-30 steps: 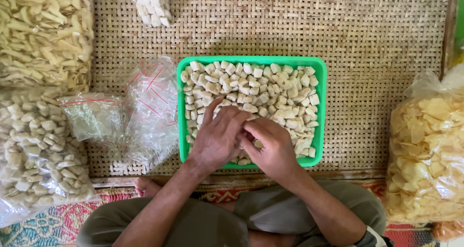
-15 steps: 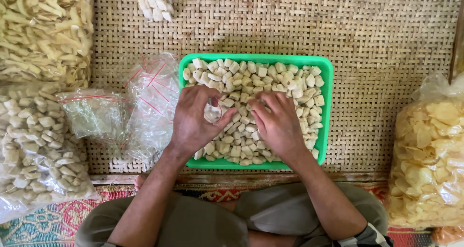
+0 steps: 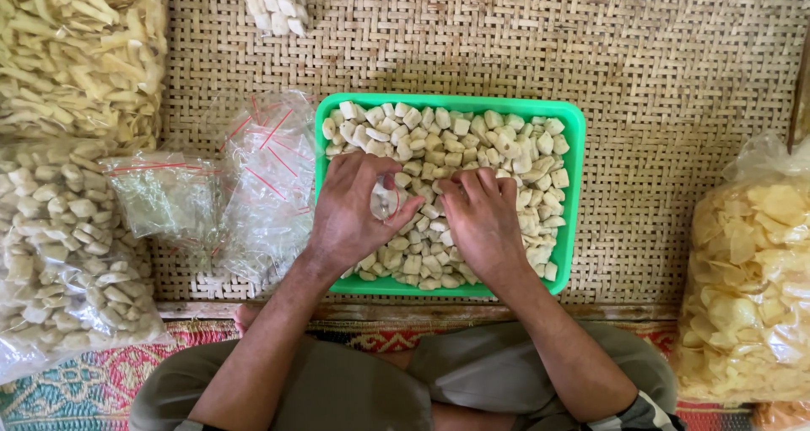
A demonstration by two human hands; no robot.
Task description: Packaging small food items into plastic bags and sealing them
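Left hand (image 3: pixel 350 216) grip pinching a clear plastic bag (image 3: pixel 386 201) — right hand (image 3: pixel 483 220) spread flat on lumpy crackers (image 3: pixel 506 148).

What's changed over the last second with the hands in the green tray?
The left hand now holds a small clear bag open; the right hand slid up across the pale cracker pieces toward it. The green tray and the empty clear bags stayed put.

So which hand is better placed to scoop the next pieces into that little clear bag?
Probably the right hand: it lies palm-down on the pale pieces in the green tray, fingers free. The left hand is occupied pinching the small clear bag.
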